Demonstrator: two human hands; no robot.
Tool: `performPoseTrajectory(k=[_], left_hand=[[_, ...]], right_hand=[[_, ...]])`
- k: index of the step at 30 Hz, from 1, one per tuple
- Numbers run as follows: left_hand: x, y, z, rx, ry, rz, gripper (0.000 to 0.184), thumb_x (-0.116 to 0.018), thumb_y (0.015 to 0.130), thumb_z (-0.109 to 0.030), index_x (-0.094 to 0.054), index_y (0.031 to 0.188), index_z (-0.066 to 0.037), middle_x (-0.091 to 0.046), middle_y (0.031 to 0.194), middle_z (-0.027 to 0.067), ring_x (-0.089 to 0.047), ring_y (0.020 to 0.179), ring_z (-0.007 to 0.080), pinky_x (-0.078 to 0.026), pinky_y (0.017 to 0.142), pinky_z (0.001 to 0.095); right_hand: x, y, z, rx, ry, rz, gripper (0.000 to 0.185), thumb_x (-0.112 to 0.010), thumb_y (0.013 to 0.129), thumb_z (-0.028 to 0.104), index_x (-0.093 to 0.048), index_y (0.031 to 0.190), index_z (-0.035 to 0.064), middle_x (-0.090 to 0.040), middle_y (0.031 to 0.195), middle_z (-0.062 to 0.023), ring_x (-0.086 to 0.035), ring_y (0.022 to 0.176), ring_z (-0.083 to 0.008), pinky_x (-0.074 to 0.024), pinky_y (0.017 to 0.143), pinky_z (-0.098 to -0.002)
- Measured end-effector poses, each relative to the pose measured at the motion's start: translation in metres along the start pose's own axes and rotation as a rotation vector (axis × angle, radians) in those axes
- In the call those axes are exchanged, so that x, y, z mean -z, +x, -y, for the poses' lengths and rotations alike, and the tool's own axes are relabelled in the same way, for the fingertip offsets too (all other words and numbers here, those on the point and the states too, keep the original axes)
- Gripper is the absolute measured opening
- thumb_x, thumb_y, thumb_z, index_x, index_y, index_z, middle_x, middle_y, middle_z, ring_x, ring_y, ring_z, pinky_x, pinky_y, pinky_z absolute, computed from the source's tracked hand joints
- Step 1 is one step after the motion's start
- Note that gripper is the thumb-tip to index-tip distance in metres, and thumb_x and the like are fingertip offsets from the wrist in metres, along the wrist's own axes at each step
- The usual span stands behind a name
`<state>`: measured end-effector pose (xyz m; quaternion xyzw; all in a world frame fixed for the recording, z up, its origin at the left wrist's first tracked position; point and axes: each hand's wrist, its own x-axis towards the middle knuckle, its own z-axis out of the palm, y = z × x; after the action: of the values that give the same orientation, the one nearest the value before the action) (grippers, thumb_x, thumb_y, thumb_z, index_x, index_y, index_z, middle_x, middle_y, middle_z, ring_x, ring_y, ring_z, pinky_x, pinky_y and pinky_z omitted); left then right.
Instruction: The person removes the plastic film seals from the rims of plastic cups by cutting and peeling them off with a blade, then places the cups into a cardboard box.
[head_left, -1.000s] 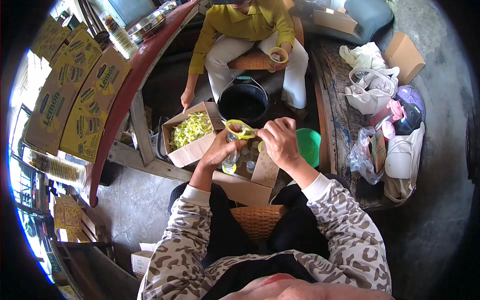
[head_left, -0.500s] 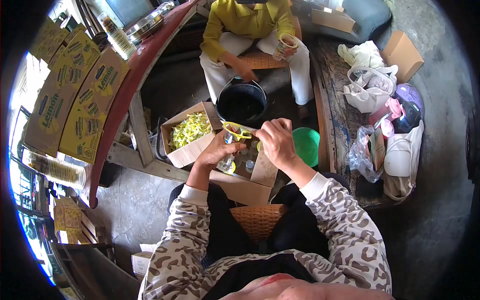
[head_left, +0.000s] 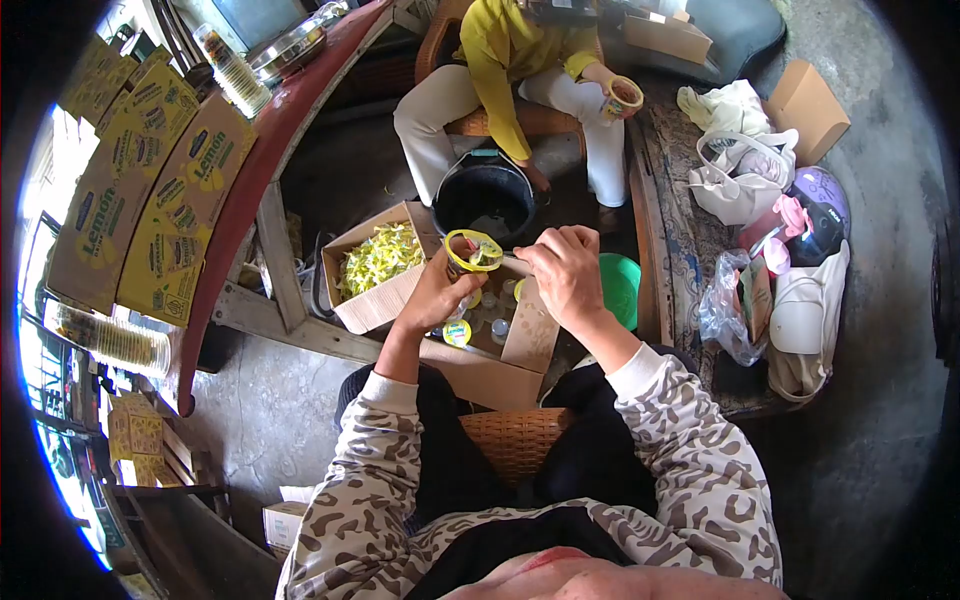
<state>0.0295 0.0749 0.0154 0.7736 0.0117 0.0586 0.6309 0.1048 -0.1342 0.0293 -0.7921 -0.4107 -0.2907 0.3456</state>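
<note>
My left hand (head_left: pixel 437 292) is wrapped round a plastic cup with a yellow rim (head_left: pixel 474 250), held over an open cardboard box (head_left: pixel 480 378). Cups with yellow lids (head_left: pixel 457 333) lie inside that box. Just right of the rim, my right hand (head_left: pixel 565 272) has its fingers pinched together; whatever is between them is too small to make out. To the left, another box (head_left: pixel 383 303) holds a heap of small yellow-green pieces (head_left: pixel 380 261). Behind the cup stands a black bucket (head_left: pixel 484 200) with dark contents.
A co-worker in a yellow top (head_left: pixel 490 75) sits opposite, one hand by the bucket, the other holding a cup (head_left: pixel 622 97). A green basin (head_left: pixel 619 290) is at right, beside a bench with bags (head_left: pixel 735 195) and a helmet (head_left: pixel 820 205). Lemon cartons (head_left: pixel 185 215) stand left on a red table (head_left: pixel 262 160).
The cup in my left hand has tilted, its opening now showing more. The co-worker has leaned to the right, one arm reaching down beside the bucket, and the co-worker's cup has moved right.
</note>
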Motion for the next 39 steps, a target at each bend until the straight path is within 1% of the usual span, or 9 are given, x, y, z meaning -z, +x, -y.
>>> performPoseTrajectory(k=[3, 5, 11, 13, 19, 23, 26, 30, 39], left_hand=[[0.0, -0.002, -0.002, 0.086, -0.164, 0.024, 0.042, -0.071, 0.083, -0.014, -0.053, 0.118, 0.0, -0.061, 0.103, 0.0051, -0.058, 0.089, 0.0125, -0.049, 0.079, 0.0289], [-0.001, -0.005, -0.011, 0.234, -0.229, 0.142, 0.06, -0.073, 0.079, -0.014, -0.046, 0.131, -0.001, -0.059, 0.116, 0.0078, -0.058, 0.104, 0.0165, -0.048, 0.09, 0.032], [-0.004, -0.002, -0.011, 0.125, -0.183, 0.149, 0.063, -0.078, 0.076, -0.014, -0.047, 0.129, 0.0, -0.062, 0.113, 0.0062, -0.059, 0.103, 0.0152, -0.048, 0.092, 0.0317], [-0.005, -0.003, -0.013, 0.05, -0.211, 0.044, 0.042, -0.076, 0.08, -0.012, -0.056, 0.117, -0.002, -0.063, 0.099, 0.0032, -0.059, 0.086, 0.0094, -0.049, 0.076, 0.0258], [0.004, -0.004, -0.01, 0.283, -0.175, 0.226, 0.046, -0.074, 0.079, -0.017, -0.053, 0.118, -0.002, -0.062, 0.089, 0.0023, -0.058, 0.072, 0.0093, -0.048, 0.063, 0.0253], [0.004, -0.005, -0.01, 0.203, -0.21, 0.198, 0.046, -0.076, 0.08, -0.016, -0.053, 0.118, -0.002, -0.062, 0.091, 0.0028, -0.059, 0.072, 0.0103, -0.05, 0.065, 0.0263], [-0.002, -0.001, -0.008, 0.05, -0.13, 0.095, 0.046, -0.077, 0.082, -0.013, -0.054, 0.119, 0.001, -0.063, 0.099, 0.0074, -0.062, 0.09, 0.0139, -0.051, 0.079, 0.029], [0.001, 0.004, -0.008, -0.04, 0.094, 0.077, 0.049, -0.076, 0.082, -0.014, -0.054, 0.123, 0.001, -0.065, 0.111, 0.0087, -0.061, 0.101, 0.0169, -0.047, 0.094, 0.0311], [0.003, 0.001, -0.008, 0.01, 0.04, 0.053, 0.046, -0.075, 0.081, -0.014, -0.054, 0.12, -0.001, -0.061, 0.104, 0.007, -0.058, 0.094, 0.0155, -0.048, 0.084, 0.0298]], right_hand=[[0.0, -0.001, 0.003, 0.115, -0.109, -0.026, 0.009, -0.07, 0.077, 0.009, -0.066, 0.083, 0.0138, -0.054, 0.08, 0.0019, -0.058, 0.082, -0.0185, -0.0393, 0.086, -0.0387], [-0.001, -0.003, 0.004, 0.184, -0.154, 0.014, 0.009, -0.068, 0.077, 0.01, -0.066, 0.085, 0.0132, -0.053, 0.081, 0.0018, -0.058, 0.083, -0.0172, -0.0395, 0.087, -0.0392], [-0.006, -0.001, 0.002, 0.167, -0.085, -0.019, 0.008, -0.07, 0.081, 0.012, -0.063, 0.084, 0.0142, -0.051, 0.077, 0.0018, -0.056, 0.078, -0.0175, -0.0378, 0.084, -0.0392], [-0.004, 0.001, 0.005, 0.161, -0.076, -0.014, 0.009, -0.07, 0.08, 0.011, -0.063, 0.085, 0.0141, -0.051, 0.077, 0.0017, -0.056, 0.078, -0.0174, -0.0379, 0.084, -0.0393], [-0.007, -0.01, 0.008, 0.227, -0.154, 0.051, 0.01, -0.065, 0.078, 0.006, -0.063, 0.085, 0.0123, -0.053, 0.082, 0.0001, -0.058, 0.084, -0.0191, -0.0384, 0.087, -0.0391], [-0.013, -0.006, 0.009, -0.01, 0.078, 0.031, 0.015, -0.068, 0.075, 0.002, -0.065, 0.085, 0.0126, -0.056, 0.082, -0.0007, -0.058, 0.084, -0.0218, -0.0385, 0.084, -0.0386], [-0.021, -0.011, 0.002, -0.208, 0.168, -0.009, 0.017, -0.073, 0.076, 0.002, -0.067, 0.085, 0.0141, -0.059, 0.082, 0.0008, -0.058, 0.082, -0.0217, -0.0386, 0.082, -0.0363], [-0.013, -0.012, -0.003, -0.217, 0.166, -0.01, 0.015, -0.073, 0.076, 0.003, -0.067, 0.084, 0.0144, -0.058, 0.08, 0.0011, -0.057, 0.081, -0.021, -0.0386, 0.082, -0.0369], [-0.003, -0.003, 0.001, 0.15, -0.061, 0.012, 0.016, -0.07, 0.076, 0.007, -0.068, 0.089, 0.016, -0.053, 0.079, 0.0022, -0.056, 0.079, -0.0187, -0.038, 0.085, -0.0389]])
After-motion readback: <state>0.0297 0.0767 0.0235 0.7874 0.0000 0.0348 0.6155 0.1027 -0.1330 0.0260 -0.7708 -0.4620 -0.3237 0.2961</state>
